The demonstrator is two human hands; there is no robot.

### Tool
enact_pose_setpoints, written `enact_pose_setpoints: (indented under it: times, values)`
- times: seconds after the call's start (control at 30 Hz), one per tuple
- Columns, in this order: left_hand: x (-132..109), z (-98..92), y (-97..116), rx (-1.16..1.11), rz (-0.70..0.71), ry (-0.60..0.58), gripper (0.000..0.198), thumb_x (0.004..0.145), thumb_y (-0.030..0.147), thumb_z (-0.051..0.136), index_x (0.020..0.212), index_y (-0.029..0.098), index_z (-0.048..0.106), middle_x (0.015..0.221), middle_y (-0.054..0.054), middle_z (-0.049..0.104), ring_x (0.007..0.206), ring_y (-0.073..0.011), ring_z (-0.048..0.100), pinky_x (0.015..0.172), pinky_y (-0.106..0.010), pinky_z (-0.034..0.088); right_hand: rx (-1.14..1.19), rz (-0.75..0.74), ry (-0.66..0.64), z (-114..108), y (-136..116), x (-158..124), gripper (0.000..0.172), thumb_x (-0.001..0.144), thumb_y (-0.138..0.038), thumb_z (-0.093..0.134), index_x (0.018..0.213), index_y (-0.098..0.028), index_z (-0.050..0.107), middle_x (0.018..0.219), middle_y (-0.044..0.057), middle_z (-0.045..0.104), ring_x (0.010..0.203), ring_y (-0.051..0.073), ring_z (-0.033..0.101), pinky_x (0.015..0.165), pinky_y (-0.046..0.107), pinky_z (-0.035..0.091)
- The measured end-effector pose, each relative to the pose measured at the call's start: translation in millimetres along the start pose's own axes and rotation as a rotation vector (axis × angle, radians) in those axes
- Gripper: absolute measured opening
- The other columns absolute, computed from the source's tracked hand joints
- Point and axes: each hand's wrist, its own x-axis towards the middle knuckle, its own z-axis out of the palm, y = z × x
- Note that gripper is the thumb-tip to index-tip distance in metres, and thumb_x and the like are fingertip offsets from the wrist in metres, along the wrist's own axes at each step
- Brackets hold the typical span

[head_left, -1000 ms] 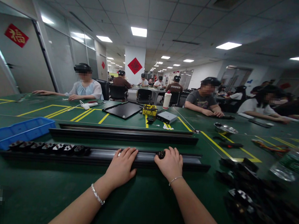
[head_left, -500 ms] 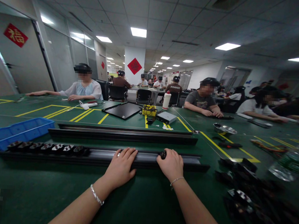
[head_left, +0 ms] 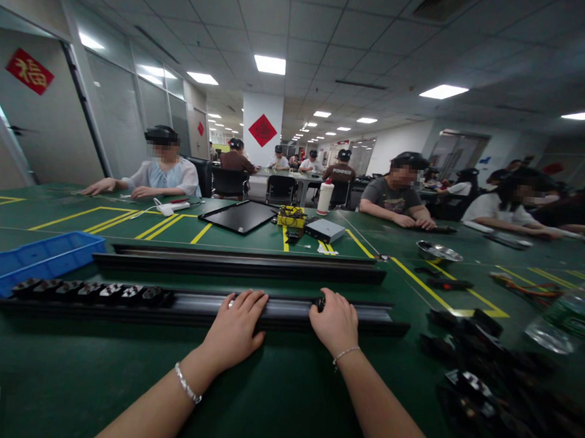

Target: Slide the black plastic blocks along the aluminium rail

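Observation:
A long black channel rail [head_left: 285,324] with a pale inner strip lies across the table in front of me. My left hand [head_left: 238,322] rests over its middle, fingertips across the far side and thumb at the near edge. Farther right, my right hand [head_left: 334,321] is closed around a small black part [head_left: 319,303] inside the rail; most of that part is hidden by my fingers. Several black parts with silvery faces [head_left: 111,291] sit in a row in the rail's left end.
Behind lies a second black rail [head_left: 239,267], with a blue bin [head_left: 39,258] to the left. A heap of black parts [head_left: 491,386] and a plastic bottle [head_left: 566,318] are at right. Farther back are a dark panel [head_left: 240,215], a grey box [head_left: 324,230] and seated people.
My right fingers have shifted slightly at the small black part, which now shows less. My left hand has stayed in place. Across the table, a person's outstretched hand has drawn inward.

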Motion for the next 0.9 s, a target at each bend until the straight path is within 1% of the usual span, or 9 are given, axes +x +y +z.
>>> enact_pose_setpoints:
  times: [0.13,0.23,0.37,0.63,0.9]
  values:
    - [0.2,-0.1,0.6,0.0,-0.008,-0.006,0.061,0.076,0.036,0.053,0.135,0.026,0.038,0.139,-0.004,0.045,0.128,-0.0259,0.037,0.107,-0.047,0.025,0.011,-0.002,0.005,-0.8,1.4,0.6,0.046,0.078,-0.026,0.044,0.122,-0.016,0.052,0.121,0.01,0.059,0.119,0.025,0.045,0.102,0.039,0.026]
    - [0.2,0.3,0.9,0.002,-0.009,-0.002,0.061,0.076,0.036,0.053,0.135,0.026,0.037,0.139,-0.004,0.045,0.128,-0.0254,0.037,0.107,-0.046,0.025,0.035,0.003,0.023,-1.4,2.6,0.8,0.048,0.077,-0.025,0.044,0.125,-0.017,0.048,0.122,0.01,0.058,0.116,0.024,0.048,0.1,0.038,0.029]
    - [0.2,0.0,1.2,0.002,-0.002,0.002,0.061,0.076,0.036,0.053,0.135,0.026,0.037,0.14,-0.004,0.044,0.128,-0.0249,0.037,0.107,-0.046,0.025,0.062,0.006,0.049,-1.1,3.4,0.4,0.052,0.077,-0.023,0.045,0.129,-0.018,0.044,0.128,0.01,0.053,0.119,0.023,0.046,0.099,0.036,0.029]
    - [0.1,0.0,0.4,-0.011,-0.008,-0.004,0.061,0.077,0.035,0.052,0.135,0.026,0.037,0.14,-0.003,0.044,0.129,-0.0253,0.037,0.107,-0.047,0.024,0.076,0.015,0.049,-0.8,4.0,0.4,0.053,0.076,-0.022,0.045,0.129,-0.017,0.044,0.133,0.01,0.05,0.121,0.022,0.045,0.101,0.035,0.029]
    - [0.1,0.4,0.3,-0.002,-0.007,-0.006,0.061,0.077,0.036,0.052,0.135,0.026,0.037,0.14,-0.004,0.044,0.129,-0.0256,0.037,0.107,-0.047,0.025,0.05,0.014,0.035,-0.7,5.8,1.7,0.052,0.077,-0.025,0.045,0.128,-0.017,0.045,0.129,0.011,0.052,0.118,0.023,0.047,0.101,0.037,0.029]
